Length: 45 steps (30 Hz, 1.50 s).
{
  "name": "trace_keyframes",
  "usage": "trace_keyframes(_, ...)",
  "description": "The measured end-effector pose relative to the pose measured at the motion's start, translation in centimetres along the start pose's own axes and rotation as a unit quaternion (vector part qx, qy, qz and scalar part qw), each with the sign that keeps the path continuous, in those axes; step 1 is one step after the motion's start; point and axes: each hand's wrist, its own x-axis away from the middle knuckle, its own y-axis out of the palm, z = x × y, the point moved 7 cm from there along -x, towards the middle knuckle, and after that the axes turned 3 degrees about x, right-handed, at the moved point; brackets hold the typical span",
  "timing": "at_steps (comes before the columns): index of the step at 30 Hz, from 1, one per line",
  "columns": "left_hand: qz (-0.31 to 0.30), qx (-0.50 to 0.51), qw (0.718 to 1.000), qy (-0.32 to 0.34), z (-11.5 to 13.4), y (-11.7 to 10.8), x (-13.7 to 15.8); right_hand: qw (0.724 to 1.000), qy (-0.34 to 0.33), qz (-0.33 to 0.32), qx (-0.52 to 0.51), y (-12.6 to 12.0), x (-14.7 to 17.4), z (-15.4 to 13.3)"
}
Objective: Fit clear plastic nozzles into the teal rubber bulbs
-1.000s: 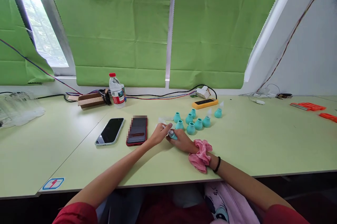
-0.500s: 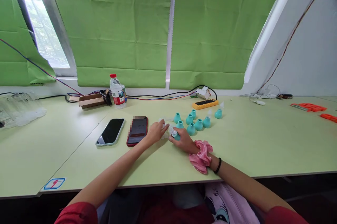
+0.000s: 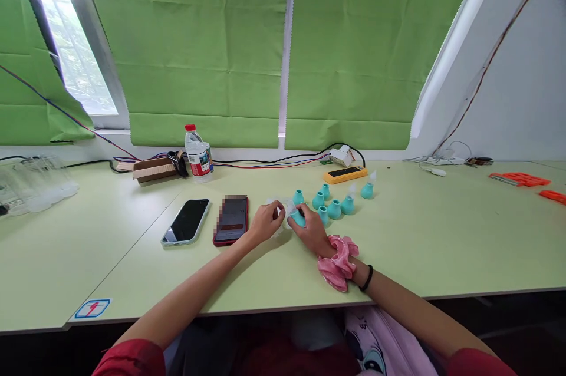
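Observation:
My right hand is closed around a small teal rubber bulb, tilted toward the left. Close by on the left, my left hand has thumb and forefinger curled in a pinch; what they hold is too small to make out. Translucent plastic pieces lie behind and between the hands, partly covered by fingers. Several more teal bulbs stand on the table behind and to the right of my right hand. Clear pointed tips rise from two of them.
Two phones, one pale-cased and one red-cased, lie left of my hands. Farther back are a water bottle, a cardboard box and a yellow-black device. Orange parts lie far right, clear containers far left.
My right hand has shifted its grip, now reaching over the bulb it holds, which has tilted. My left hand's fingers have drawn back slightly into a pinch.

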Motion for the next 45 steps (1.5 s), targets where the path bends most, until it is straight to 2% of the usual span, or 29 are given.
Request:
trace_keyframes(3,0.004,0.076,0.997,0.029,0.6,0.0,0.2,1.0,0.022,0.005,0.004,0.1,0.0,0.4)
trace_keyframes(6,0.002,0.138,0.99,0.037,1.0,0.0,0.4,1.0,0.016,0.004,-0.001,0.1,0.0,0.5)
trace_keyframes(16,-0.054,0.242,0.969,-0.009,1.3,0.6,0.5,0.999,0.009,0.004,-0.038,0.4,-0.1,0.7)
trace_keyframes(21,-0.08,0.192,0.978,0.017,2.3,0.4,0.7,0.999,-0.008,0.011,-0.051,0.3,-0.1,0.4)
trace_keyframes(27,-0.079,0.018,0.995,0.061,2.2,0.9,1.0,1.0,-0.001,0.017,-0.022,0.2,0.0,0.6)
trace_keyframes(31,-0.061,-0.077,0.994,0.048,1.8,1.4,1.1,0.999,0.014,0.019,0.022,0.0,0.0,0.7)
trace_keyframes(35,-0.068,-0.071,0.994,0.04,2.3,1.1,1.3,0.997,0.029,0.038,0.053,-0.3,0.0,0.8)
trace_keyframes(45,-0.051,-0.028,0.998,0.033,1.9,1.0,1.3,1.0,0.009,0.003,0.012,0.3,0.2,0.3)
